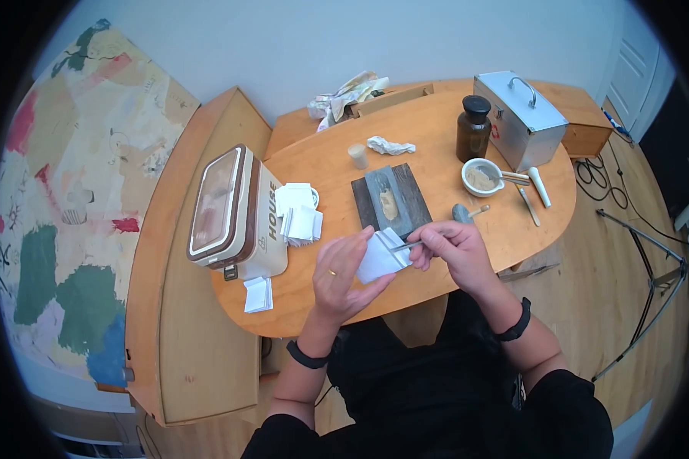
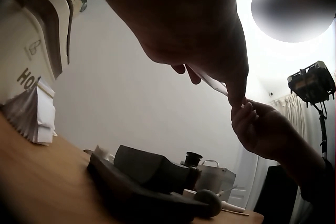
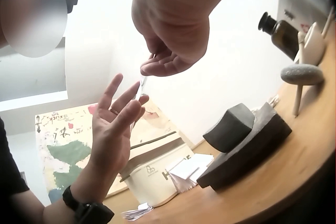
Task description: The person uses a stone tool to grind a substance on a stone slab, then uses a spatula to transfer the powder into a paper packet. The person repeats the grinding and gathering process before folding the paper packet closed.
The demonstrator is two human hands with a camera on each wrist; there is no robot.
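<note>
My left hand (image 1: 335, 271) holds a folded white paper (image 1: 377, 264) between thumb and fingers. In my right hand (image 1: 461, 252) the fingertips pinch a thin metal rod-like tool (image 1: 406, 245), whose far end lies over the paper's fold. Its tip shape is too small to make out. Just beyond the hands, a grey stone slab (image 1: 374, 183) bears a patch of tan powder (image 1: 389, 205) and rests on a dark wooden board (image 1: 416, 202). The right wrist view shows the left hand (image 3: 113, 129) raised, palm side visible, with the paper edge-on.
On the left stand a cream box (image 1: 269, 237) marked HOUSE and folded white papers (image 1: 302, 223). Farther back are a small cup (image 1: 357, 157) and a crumpled tissue (image 1: 391, 145). To the right: a brown bottle (image 1: 473, 136), metal case (image 1: 517, 126), white mortar (image 1: 467, 186), pestle (image 1: 539, 186) and grey stone (image 1: 461, 213).
</note>
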